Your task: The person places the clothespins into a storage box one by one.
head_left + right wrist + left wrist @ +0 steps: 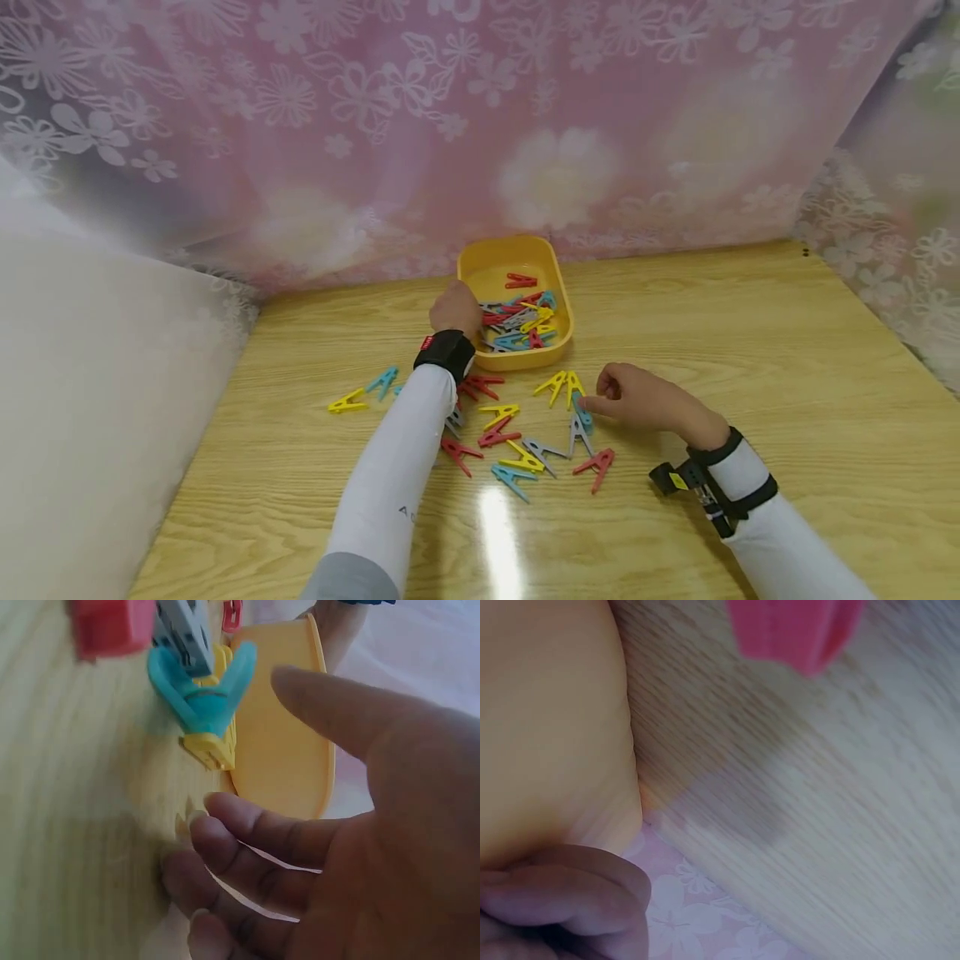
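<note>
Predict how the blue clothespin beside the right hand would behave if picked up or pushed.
The blue clothespin looks like molded plastic, so it is probably stiff and light. Its splayed legs suggest it would slide or pivot rather than roll. Pushing it might also nudge the grey clothespin crowded close to it.

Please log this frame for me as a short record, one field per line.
Left hand: fingers curled at the left edge of the bin; grip unclear
Right hand: thumb and fingers apart beside a blue clothespin, not gripping it
Bin: yellow, upright, holding red, yellow, blue and gray clothespins
Loose clothespins: same four colors, scattered in front of the bin
Surface: wooden table
Backdrop: pink floral cloth
</note>
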`<state>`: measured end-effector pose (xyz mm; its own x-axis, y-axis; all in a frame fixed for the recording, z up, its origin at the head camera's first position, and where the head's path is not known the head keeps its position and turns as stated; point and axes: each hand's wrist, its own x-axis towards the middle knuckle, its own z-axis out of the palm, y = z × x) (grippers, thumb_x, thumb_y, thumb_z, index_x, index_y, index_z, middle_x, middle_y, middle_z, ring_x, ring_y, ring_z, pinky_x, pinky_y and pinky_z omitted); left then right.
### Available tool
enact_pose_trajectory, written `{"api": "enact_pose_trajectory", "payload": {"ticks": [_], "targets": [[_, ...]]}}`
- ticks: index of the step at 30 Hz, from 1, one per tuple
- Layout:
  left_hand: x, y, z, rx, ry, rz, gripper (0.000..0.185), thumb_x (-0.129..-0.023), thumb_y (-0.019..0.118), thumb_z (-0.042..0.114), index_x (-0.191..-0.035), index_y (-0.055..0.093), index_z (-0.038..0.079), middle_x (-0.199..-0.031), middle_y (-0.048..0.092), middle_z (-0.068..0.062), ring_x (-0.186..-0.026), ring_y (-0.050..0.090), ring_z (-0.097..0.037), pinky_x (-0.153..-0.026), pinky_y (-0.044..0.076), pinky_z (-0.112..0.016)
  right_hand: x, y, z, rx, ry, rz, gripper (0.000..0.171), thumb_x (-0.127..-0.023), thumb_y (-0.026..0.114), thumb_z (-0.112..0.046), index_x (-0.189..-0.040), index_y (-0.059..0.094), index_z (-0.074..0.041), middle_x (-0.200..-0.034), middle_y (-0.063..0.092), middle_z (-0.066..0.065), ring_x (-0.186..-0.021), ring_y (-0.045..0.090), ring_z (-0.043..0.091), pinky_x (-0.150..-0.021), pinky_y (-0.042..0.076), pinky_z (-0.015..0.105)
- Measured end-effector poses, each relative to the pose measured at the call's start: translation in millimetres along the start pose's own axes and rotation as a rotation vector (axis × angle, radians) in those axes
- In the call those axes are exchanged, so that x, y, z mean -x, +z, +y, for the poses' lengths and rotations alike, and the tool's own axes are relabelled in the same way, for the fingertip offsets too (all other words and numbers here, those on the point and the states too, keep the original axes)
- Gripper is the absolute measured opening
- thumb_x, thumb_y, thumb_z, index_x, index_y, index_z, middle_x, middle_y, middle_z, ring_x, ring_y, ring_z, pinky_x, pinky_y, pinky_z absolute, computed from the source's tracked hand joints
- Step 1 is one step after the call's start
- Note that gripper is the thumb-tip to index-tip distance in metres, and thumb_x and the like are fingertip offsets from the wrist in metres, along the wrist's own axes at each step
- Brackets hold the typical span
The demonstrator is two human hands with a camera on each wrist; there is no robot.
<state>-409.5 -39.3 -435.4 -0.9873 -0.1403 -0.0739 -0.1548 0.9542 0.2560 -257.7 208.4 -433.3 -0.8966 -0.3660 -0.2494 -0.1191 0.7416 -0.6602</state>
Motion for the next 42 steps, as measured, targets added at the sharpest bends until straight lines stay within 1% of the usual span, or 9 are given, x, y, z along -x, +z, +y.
{"api": "enact_pose_trajectory", "payload": {"ticks": [3,5,9,18,21,24,28,34,42], "targets": [[1.4,-2.2,-1.6,0.004,0.000,0.001,0.030,-0.099,0.048,0.024,-0.118,0.052,0.000,-0.094,0.066,-0.015,-0.082,0.065,-0.028,-0.071,0.054,-0.040,4,3,-1,0.008,-0.004,-0.014,0.041,-0.088,0.067,-0.042,-0.093,0.053,-0.004,-0.077,0.049,0.004,-0.066,0.045,0.017,-0.058,0.037,0.031],[8.8,-10.8,-0.1,0.019,-0.009,-0.032,0.032,-0.099,0.048,0.023,-0.121,0.051,-0.001,-0.099,0.066,-0.015,-0.087,0.065,-0.028,-0.076,0.053,-0.040,6,3,1,0.012,-0.005,-0.006,0.042,-0.087,0.067,-0.042,-0.093,0.054,-0.004,-0.077,0.050,0.004,-0.066,0.045,0.016,-0.059,0.037,0.031],[12.9,-13.2,-1.4,0.015,-0.002,-0.030,0.032,-0.100,0.048,0.023,-0.121,0.051,-0.001,-0.096,0.066,-0.015,-0.084,0.065,-0.028,-0.075,0.054,-0.039,11,0,9,-0.005,-0.009,0.005,0.040,-0.088,0.067,-0.041,-0.093,0.054,-0.003,-0.079,0.050,0.005,-0.067,0.046,0.017,-0.060,0.038,0.031],[11.5,-13.4,4.4,-0.016,-0.012,-0.007,0.032,-0.100,0.048,0.024,-0.119,0.051,-0.001,-0.094,0.067,-0.014,-0.082,0.066,-0.026,-0.071,0.054,-0.038,20,-10,24,0.010,-0.063,0.040,0.022,-0.095,0.060,-0.022,-0.093,0.057,0.000,-0.080,0.053,0.003,-0.067,0.047,0.015,-0.061,0.040,0.032],[10.3,-12.7,6.1,-0.019,-0.020,-0.004,0.032,-0.100,0.047,0.023,-0.121,0.051,-0.001,-0.094,0.067,-0.014,-0.082,0.066,-0.027,-0.070,0.054,-0.038,21,-10,24,-0.034,-0.083,0.019,0.024,-0.097,0.057,-0.024,-0.097,0.057,0.000,-0.085,0.055,0.004,-0.071,0.049,0.016,-0.064,0.042,0.032],[8.1,-10.1,5.5,-0.024,-0.025,-0.008,0.033,-0.100,0.047,0.023,-0.123,0.050,0.000,-0.095,0.067,-0.014,-0.082,0.066,-0.027,-0.071,0.054,-0.039,23,-9,22,-0.035,-0.114,-0.012,0.033,-0.094,0.062,-0.030,-0.102,0.057,0.001,-0.090,0.055,0.005,-0.076,0.050,0.017,-0.069,0.044,0.034],[7.2,-8.2,5.2,-0.016,-0.021,-0.008,0.033,-0.101,0.047,0.023,-0.123,0.050,0.000,-0.095,0.067,-0.014,-0.082,0.066,-0.027,-0.071,0.054,-0.039,27,-6,18,0.009,-0.126,-0.038,0.040,-0.088,0.069,-0.036,-0.102,0.056,-0.001,-0.089,0.053,0.004,-0.076,0.048,0.016,-0.069,0.043,0.034],[7.8,-10.1,4.3,-0.010,-0.030,-0.010,0.032,-0.100,0.050,0.025,-0.120,0.051,0.001,-0.092,0.066,-0.013,-0.080,0.066,-0.026,-0.071,0.054,-0.038,27,3,13,0.077,-0.103,-0.023,0.038,-0.085,0.071,-0.037,-0.099,0.056,-0.005,-0.084,0.052,0.001,-0.071,0.047,0.014,-0.066,0.041,0.033],[9.1,-9.1,8.1,-0.005,-0.031,-0.008,0.033,-0.100,0.049,0.025,-0.120,0.051,0.000,-0.093,0.067,-0.013,-0.079,0.066,-0.025,-0.070,0.054,-0.037,35,10,2,0.178,-0.043,0.046,0.021,-0.084,0.071,-0.026,-0.089,0.058,-0.011,-0.075,0.051,-0.003,-0.062,0.045,0.012,-0.056,0.038,0.030]]}}
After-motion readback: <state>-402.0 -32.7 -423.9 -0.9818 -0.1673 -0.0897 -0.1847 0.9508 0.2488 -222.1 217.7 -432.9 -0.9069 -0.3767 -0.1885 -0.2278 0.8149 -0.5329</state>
